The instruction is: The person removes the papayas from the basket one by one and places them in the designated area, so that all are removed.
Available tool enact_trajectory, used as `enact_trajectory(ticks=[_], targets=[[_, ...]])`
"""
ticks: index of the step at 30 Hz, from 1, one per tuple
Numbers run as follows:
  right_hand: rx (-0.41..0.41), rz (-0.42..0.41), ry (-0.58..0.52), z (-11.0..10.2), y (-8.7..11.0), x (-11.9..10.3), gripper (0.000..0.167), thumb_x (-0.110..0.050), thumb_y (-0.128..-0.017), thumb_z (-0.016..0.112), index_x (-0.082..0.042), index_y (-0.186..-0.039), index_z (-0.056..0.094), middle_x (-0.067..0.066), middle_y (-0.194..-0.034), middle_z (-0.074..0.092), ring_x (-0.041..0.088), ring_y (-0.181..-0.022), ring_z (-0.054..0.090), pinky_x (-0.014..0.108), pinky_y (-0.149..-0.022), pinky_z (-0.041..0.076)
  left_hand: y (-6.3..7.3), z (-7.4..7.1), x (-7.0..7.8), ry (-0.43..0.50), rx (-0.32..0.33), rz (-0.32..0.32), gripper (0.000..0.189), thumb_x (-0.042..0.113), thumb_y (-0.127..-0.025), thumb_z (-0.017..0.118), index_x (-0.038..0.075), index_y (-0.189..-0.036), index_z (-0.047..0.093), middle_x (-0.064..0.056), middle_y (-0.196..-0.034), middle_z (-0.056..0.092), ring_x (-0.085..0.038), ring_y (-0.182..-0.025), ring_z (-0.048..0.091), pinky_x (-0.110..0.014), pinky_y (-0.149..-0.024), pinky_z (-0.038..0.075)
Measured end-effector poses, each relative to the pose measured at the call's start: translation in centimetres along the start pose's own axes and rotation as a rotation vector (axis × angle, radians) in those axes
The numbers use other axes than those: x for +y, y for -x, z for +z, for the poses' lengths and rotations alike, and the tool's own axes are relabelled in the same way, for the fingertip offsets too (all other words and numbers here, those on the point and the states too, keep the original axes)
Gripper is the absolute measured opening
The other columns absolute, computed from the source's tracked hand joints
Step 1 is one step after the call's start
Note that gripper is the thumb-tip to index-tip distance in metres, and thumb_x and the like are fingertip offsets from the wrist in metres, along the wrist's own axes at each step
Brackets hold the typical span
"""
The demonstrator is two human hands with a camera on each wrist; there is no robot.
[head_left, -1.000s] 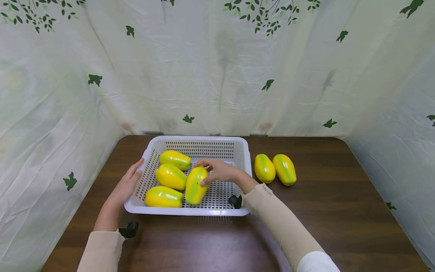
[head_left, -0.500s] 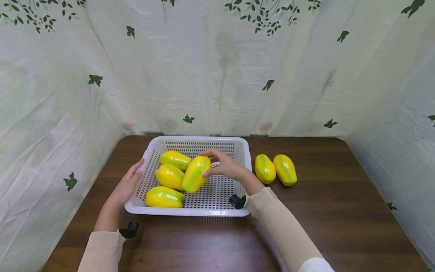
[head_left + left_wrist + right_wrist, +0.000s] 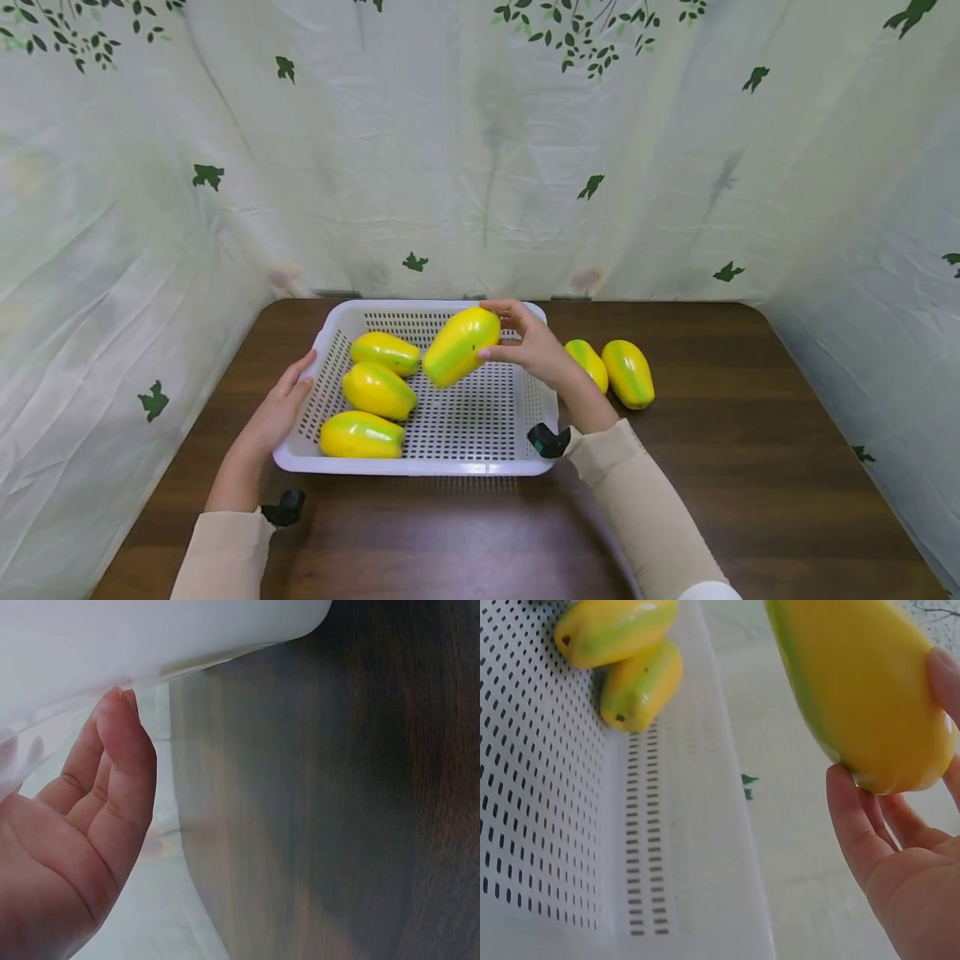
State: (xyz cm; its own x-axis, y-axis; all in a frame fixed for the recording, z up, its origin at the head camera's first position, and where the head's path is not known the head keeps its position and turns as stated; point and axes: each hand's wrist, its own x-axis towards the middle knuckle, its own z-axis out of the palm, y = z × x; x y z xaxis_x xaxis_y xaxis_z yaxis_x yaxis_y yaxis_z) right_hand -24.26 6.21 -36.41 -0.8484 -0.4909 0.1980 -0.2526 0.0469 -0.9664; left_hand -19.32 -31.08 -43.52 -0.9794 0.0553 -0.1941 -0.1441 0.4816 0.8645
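Observation:
My right hand holds a yellow-green papaya by its end, raised above the white plastic basket. In the right wrist view, the thumb and fingers of the right hand close around the end of this papaya. Inside the basket's left half lie three more papayas: an upper one, a middle one and a lower one. At the basket's left side my left hand grips the rim, its bent fingertips against the rim in the left wrist view.
Two papayas rest on the brown wooden table right of the basket: a nearer one, partly covered by the right forearm, and a farther one. A pale curtain with leaf prints hangs behind and at both sides.
My right hand has lifted the papaya from among the others and carried it up and to the right, toward the basket's back. The left hand and the basket have stayed still.

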Motion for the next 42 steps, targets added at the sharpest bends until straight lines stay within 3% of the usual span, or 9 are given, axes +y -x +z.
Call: enact_trajectory(ticks=[11,16,25,36,42], targets=[[0.178,-0.065,-0.074,-3.4,1.7,1.8,0.060,-0.004,-0.078,0.068,-0.006,-0.131,0.039,0.012,-0.126,0.043,0.028,-0.103,0.051,0.033,-0.085,0.046,0.1,-0.1,0.0,-0.004,0.000,0.001,0.055,0.047,-0.095,0.025,0.037,-0.144,0.002,-0.018,-0.147,0.008,-0.045,-0.113,0.039,-0.050,-0.077,0.047],[0.306,-0.081,-0.038,-5.5,3.4,2.4,0.060,-0.008,-0.079,0.068,-0.008,-0.131,0.037,0.011,-0.127,0.043,0.025,-0.107,0.049,0.031,-0.088,0.044,0.1,-0.1,0.0,0.009,-0.007,0.006,0.054,0.046,-0.096,0.026,0.036,-0.144,0.003,-0.018,-0.146,0.008,-0.045,-0.113,0.039,-0.050,-0.077,0.047],[0.542,-0.053,-0.030,-8.9,6.9,4.0,0.059,-0.011,-0.083,0.064,-0.010,-0.132,0.032,0.011,-0.129,0.038,0.020,-0.105,0.044,0.019,-0.078,0.046,0.0,-0.1,-0.1,0.007,-0.008,0.006,0.055,0.046,-0.096,0.026,0.035,-0.144,0.003,-0.018,-0.146,0.009,-0.045,-0.113,0.039,-0.049,-0.077,0.048],[0.774,0.045,-0.092,-11.7,10.8,6.6,0.064,-0.008,-0.080,0.067,-0.013,-0.133,0.032,0.007,-0.127,0.033,0.018,-0.107,0.041,0.013,-0.079,0.043,0.1,-0.1,-0.1,-0.004,-0.005,-0.001,0.055,0.047,-0.095,0.026,0.037,-0.144,0.002,-0.018,-0.146,0.008,-0.045,-0.114,0.039,-0.049,-0.076,0.048],[0.895,0.057,-0.104,-14.0,12.4,10.6,0.066,-0.011,-0.075,0.073,-0.018,-0.128,0.034,0.006,-0.125,0.031,0.019,-0.103,0.044,0.015,-0.078,0.045,0.2,0.0,-0.1,0.001,-0.009,0.006,0.055,0.046,-0.095,0.026,0.036,-0.144,0.002,-0.018,-0.146,0.008,-0.045,-0.113,0.039,-0.049,-0.075,0.048]])
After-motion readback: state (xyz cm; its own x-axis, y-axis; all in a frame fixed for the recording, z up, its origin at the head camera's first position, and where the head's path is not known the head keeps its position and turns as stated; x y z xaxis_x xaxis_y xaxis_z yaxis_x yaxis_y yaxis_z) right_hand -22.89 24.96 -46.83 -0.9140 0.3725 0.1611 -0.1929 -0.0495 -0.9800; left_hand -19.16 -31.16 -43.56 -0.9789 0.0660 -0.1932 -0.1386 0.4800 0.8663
